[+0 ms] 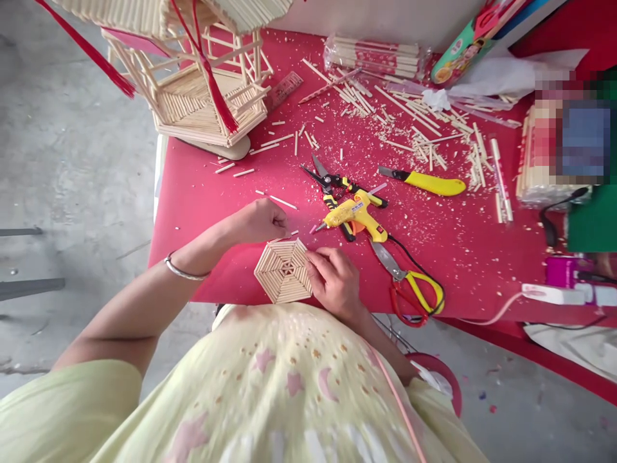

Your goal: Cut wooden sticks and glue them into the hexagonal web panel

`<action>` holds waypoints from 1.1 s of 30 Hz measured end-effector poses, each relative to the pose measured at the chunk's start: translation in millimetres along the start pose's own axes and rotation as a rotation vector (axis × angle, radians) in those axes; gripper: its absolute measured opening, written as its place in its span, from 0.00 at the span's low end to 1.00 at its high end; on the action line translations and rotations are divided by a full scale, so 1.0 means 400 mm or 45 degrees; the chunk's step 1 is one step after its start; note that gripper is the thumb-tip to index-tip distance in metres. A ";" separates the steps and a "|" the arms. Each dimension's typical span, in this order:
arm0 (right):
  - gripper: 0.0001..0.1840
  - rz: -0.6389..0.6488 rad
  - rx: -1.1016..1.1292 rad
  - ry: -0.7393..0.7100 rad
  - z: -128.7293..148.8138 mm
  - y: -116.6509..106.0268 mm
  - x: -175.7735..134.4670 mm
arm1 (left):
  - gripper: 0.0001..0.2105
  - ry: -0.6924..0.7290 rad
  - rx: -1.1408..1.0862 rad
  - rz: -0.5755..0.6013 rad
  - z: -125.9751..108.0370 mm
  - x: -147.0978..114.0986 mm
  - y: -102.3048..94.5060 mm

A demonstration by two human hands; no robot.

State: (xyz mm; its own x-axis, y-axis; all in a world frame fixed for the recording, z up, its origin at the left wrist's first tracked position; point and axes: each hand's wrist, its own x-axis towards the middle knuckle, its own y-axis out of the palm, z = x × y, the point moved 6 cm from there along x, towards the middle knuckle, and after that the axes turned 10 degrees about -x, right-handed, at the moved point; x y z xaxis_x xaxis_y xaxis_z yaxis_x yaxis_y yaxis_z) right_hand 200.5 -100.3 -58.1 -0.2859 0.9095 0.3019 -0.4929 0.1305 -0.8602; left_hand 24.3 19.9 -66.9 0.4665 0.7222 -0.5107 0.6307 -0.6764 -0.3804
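Note:
A hexagonal panel of thin wooden sticks (276, 283), laid in rings around a small centre, rests at the table's front edge against my shirt. My right hand (336, 281) grips its right side, thumb and fingers closed on the rim. Just above the panel's upper left edge is my left hand (265, 220), its fingers curled together; whatever they may pinch is hidden. A yellow glue gun (349, 213) lies to the right, its nozzle pointing left towards the panel. Under the glue gun are black-and-yellow pruning shears (329, 182).
A stick-built pavilion model (193, 103) with red tassels stands at the back left. A yellow-handled knife (431, 182) and scissors (407, 276) lie on the right. Cut sticks (351, 96) and crumbs litter the back. A power strip (552, 294) sits at the right edge.

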 end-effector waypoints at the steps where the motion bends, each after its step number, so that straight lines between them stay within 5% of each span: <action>1: 0.13 0.002 0.008 0.019 -0.001 0.006 -0.003 | 0.10 0.012 0.009 0.006 0.000 0.001 -0.002; 5: 0.13 0.020 -0.089 0.074 -0.021 -0.035 0.001 | 0.10 0.086 -0.019 -0.034 0.004 0.006 -0.017; 10: 0.27 -0.252 -0.521 0.353 -0.140 -0.175 0.053 | 0.14 0.100 -0.183 -0.057 0.012 0.005 -0.028; 15: 0.33 0.203 -0.424 0.332 -0.274 -0.143 0.111 | 0.14 0.088 -0.497 -0.051 0.026 -0.019 -0.025; 18: 0.35 0.293 -0.335 0.299 -0.304 -0.123 0.120 | 0.12 0.065 -0.791 -0.039 0.039 -0.034 -0.019; 23: 0.29 0.326 -0.294 0.223 -0.302 -0.107 0.130 | 0.13 0.067 -1.354 -0.111 0.047 -0.042 -0.018; 27: 0.12 0.174 -0.288 0.292 -0.269 -0.140 0.137 | 0.14 0.049 -1.680 -0.149 0.048 -0.046 -0.016; 30: 0.05 -0.020 -0.188 0.412 -0.207 -0.194 0.137 | 0.13 0.001 -1.852 -0.118 0.052 -0.048 -0.009; 33: 0.10 0.035 0.014 0.312 -0.107 -0.199 0.150 | 0.11 -0.036 -1.992 -0.114 0.055 -0.047 -0.003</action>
State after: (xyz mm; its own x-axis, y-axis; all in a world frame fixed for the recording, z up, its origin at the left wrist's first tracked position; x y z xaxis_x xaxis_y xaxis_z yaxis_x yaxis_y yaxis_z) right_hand 257.8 -39.3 10.8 -0.0923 0.9813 0.1688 -0.4970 0.1015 -0.8618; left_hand 1.2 3.9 -73.9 0.3935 0.7354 -0.5517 0.6560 0.1958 0.7289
